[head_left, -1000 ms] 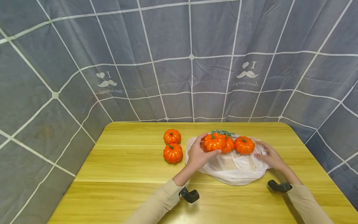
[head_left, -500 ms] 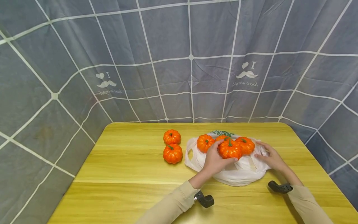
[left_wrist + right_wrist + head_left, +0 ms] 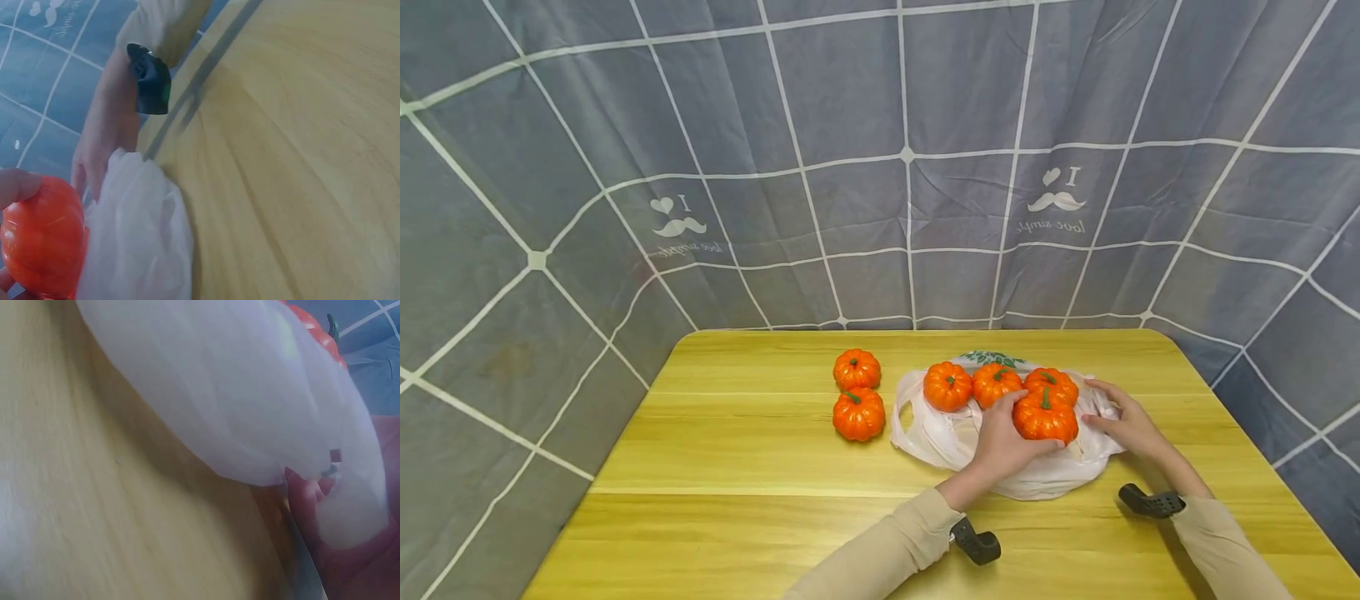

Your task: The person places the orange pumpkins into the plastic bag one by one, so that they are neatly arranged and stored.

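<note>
My left hand [image 3: 1003,442] grips a small orange pumpkin [image 3: 1043,418] with a green stem, fingers on its far side and thumb on the near side. The left wrist view shows this pumpkin [image 3: 44,240] beside the white plastic bag [image 3: 140,231]. Behind it, three more pumpkins form a row on the bag: one at the left [image 3: 947,387], a middle one [image 3: 996,383], and a right one [image 3: 1051,383] partly covered by the held pumpkin. My right hand [image 3: 1127,423] holds the bag's right end, thumb and fingers around the plastic [image 3: 219,394].
Two other pumpkins stand close together left of the bag, one behind [image 3: 857,369] and one in front [image 3: 859,415]. All of it lies on a yellow wood-grain table [image 3: 737,467]. A grey curtain [image 3: 850,208] with white lines hangs behind and at the sides.
My left hand has carried its pumpkin rightward and nearer to me, to the front of the right pumpkin. This uncovers the row's left and middle pumpkins. The right hand stays at the bag's end.
</note>
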A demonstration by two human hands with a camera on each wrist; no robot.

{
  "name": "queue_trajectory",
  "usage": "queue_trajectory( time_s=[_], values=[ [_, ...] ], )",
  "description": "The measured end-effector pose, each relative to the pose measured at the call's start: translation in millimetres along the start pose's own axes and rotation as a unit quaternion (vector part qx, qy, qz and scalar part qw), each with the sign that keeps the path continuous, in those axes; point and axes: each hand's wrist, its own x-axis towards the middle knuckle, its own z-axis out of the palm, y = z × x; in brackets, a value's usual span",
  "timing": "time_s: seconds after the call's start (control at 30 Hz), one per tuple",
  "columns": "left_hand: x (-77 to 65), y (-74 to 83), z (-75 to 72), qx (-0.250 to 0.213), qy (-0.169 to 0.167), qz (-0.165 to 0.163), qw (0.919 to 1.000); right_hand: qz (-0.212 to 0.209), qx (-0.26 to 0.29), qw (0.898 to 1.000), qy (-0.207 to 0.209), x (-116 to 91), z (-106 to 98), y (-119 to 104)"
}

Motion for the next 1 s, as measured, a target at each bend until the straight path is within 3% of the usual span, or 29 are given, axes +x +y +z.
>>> queue_trajectory(
  time_s=[0.37, 0.83, 1.0],
  values=[
    [-3.8, -5.2, 17.0, 0.003, -0.021, 0.009, 0.9997, -0.007, 0.048, 0.999, -0.025, -2.7, -3.1, 0.2],
    [-2.4, -12.2, 23.7, 0.022, -0.036, 0.017, 0.999, -0.04, 0.022, 0.999, -0.016, -2.8, -1.9, 4.3],
    [-2.0, -14.1, 26.5, 0.047, -0.035, 0.033, 0.9978, -0.052, 0.015, 0.998, -0.013, -2.4, -2.7, 4.7]
  ],
)
